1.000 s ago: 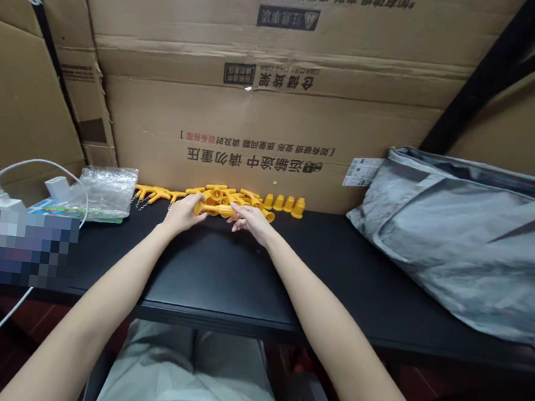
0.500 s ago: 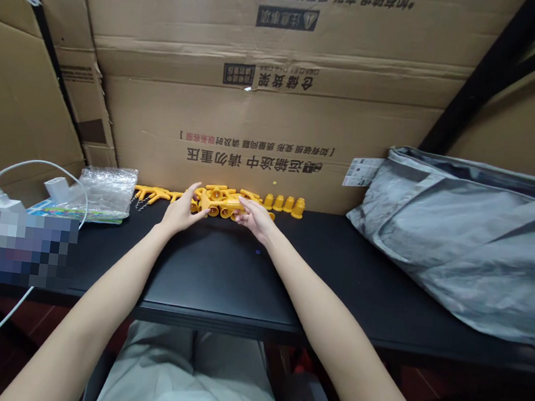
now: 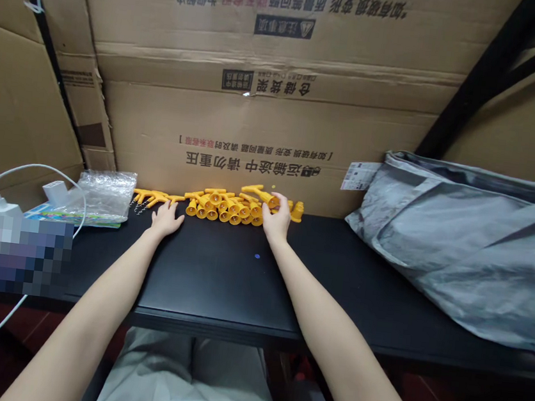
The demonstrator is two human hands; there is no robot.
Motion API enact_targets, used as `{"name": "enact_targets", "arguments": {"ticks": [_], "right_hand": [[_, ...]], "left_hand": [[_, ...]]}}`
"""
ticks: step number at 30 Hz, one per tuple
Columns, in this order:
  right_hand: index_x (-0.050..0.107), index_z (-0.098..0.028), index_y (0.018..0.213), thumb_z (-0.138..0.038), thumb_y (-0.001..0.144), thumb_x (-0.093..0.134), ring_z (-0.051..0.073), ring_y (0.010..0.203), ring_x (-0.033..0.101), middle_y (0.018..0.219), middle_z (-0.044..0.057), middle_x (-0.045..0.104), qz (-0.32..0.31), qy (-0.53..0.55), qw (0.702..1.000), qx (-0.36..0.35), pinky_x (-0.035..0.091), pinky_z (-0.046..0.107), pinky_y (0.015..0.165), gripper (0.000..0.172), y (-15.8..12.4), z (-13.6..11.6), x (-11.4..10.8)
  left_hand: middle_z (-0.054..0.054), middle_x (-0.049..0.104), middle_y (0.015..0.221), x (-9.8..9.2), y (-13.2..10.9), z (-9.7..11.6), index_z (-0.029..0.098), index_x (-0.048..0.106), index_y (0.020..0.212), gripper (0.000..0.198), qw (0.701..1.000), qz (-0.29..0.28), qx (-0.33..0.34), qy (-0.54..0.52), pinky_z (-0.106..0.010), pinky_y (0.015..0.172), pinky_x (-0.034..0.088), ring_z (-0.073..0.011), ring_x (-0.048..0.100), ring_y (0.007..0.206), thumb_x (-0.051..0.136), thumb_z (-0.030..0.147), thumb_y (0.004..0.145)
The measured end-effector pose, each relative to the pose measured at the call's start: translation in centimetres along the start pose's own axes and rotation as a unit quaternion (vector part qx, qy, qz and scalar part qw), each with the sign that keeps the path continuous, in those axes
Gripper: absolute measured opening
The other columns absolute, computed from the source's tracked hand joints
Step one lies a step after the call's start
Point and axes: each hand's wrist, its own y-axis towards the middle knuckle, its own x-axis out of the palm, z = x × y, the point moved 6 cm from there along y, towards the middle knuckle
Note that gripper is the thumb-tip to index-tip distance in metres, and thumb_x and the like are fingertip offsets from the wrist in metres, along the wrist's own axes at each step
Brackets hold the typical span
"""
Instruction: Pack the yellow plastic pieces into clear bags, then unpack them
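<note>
My right hand [image 3: 277, 219] is closed round a yellow plastic corkscrew [image 3: 259, 190], its forked handle pointing left and its bell-shaped end by my fingers. It is at the right end of a pile of similar yellow corkscrews [image 3: 222, 207], whose bell openings face me. My left hand [image 3: 165, 220] lies further left with its fingers stretched out and thumb apart. Its fingertips touch or nearly touch a row of loose yellow forked handles [image 3: 152, 195], some with metal spirals. Behind my right hand stand a few yellow bell-shaped cups [image 3: 298, 212], partly hidden.
A cardboard wall [image 3: 257, 119] closes off the back of the black table [image 3: 220, 272]. On the left lie clear plastic wrap [image 3: 106, 195], a white charger [image 3: 3, 212] with its cable, and a blurred-out item. A large grey bag [image 3: 465, 242] fills the right side.
My hands have parted. The right one has carried a corkscrew right, to the end of the pile; the left one has let go and moved left to the loose handles.
</note>
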Motion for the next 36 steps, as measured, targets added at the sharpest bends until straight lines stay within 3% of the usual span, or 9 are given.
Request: {"name": "enact_targets", "arguments": {"ticks": [3,10,16,23,29,33,36], "right_hand": [[0.057,-0.018,0.108,-0.018,0.077,0.047,0.024,0.106,0.057,0.111,0.012,0.062,-0.032,-0.073,0.995,-0.056,0.044,0.039,0.095,0.033,-0.7,-0.4,0.7],[0.055,-0.016,0.120,-0.015,0.082,0.041,0.022,0.118,0.052,0.123,0.013,0.059,-0.106,-0.145,0.979,-0.099,0.039,0.038,0.101,0.040,-1.5,-0.8,3.3],[0.032,-0.023,0.143,-0.032,0.090,0.040,0.025,0.132,0.040,0.145,0.012,0.041,-0.186,-0.224,0.953,-0.086,0.020,0.057,0.108,0.054,-2.7,-1.3,4.4],[0.014,-0.028,0.149,-0.040,0.089,0.042,0.030,0.139,0.026,0.153,0.010,0.024,-0.231,-0.234,0.942,-0.065,0.015,0.065,0.107,0.068,-3.1,-0.8,4.6],[0.011,-0.027,0.150,-0.039,0.086,0.046,0.032,0.140,0.021,0.155,0.010,0.018,-0.248,-0.228,0.940,-0.060,0.015,0.067,0.106,0.074,-3.1,-0.3,4.5],[0.019,-0.026,0.148,-0.034,0.089,0.042,0.029,0.139,0.027,0.153,0.010,0.024,-0.227,-0.228,0.944,-0.072,0.016,0.063,0.107,0.064,-3.0,-0.9,4.1],[0.034,-0.025,0.143,-0.029,0.090,0.039,0.025,0.132,0.038,0.147,0.010,0.039,-0.201,-0.217,0.952,-0.079,0.019,0.058,0.109,0.053,-2.8,-1.2,3.8]], "left_hand": [[-0.010,0.030,0.151,0.6,0.1,0.1,0.024,0.051,0.129,0.049,0.999,-0.046,0.005,0.019,-0.062,0.107,0.023,-0.0330,0.032,0.135,0.038,0.045,0.087],[-0.006,0.030,0.152,0.6,0.2,0.2,0.026,0.053,0.129,0.049,0.998,-0.044,0.008,0.035,-0.062,0.106,0.025,-0.0326,0.032,0.136,0.036,0.047,0.087],[-0.009,0.030,0.151,0.7,0.2,0.2,0.024,0.053,0.127,0.048,0.999,-0.041,0.013,0.025,-0.064,0.105,0.024,-0.0326,0.033,0.134,0.037,0.045,0.087],[-0.018,0.052,0.131,0.2,0.1,0.1,0.018,0.055,0.118,0.044,1.000,0.009,-0.002,0.017,-0.057,0.100,0.034,-0.0341,0.045,0.123,0.047,0.042,0.083],[-0.014,0.060,0.112,-0.8,0.1,-0.1,0.019,0.059,0.098,0.022,0.998,0.067,-0.006,-0.001,-0.044,0.088,0.045,-0.0299,0.053,0.112,0.048,0.028,0.081],[-0.010,0.063,0.100,-2.3,0.0,0.0,0.021,0.057,0.089,0.016,0.990,0.134,0.015,-0.027,-0.037,0.084,0.046,-0.0246,0.058,0.101,0.042,0.019,0.082],[-0.008,0.064,0.095,-3.3,-0.2,0.3,0.021,0.056,0.088,0.014,0.980,0.183,0.039,-0.062,-0.034,0.083,0.045,-0.0222,0.059,0.097,0.043,0.019,0.082]]}}
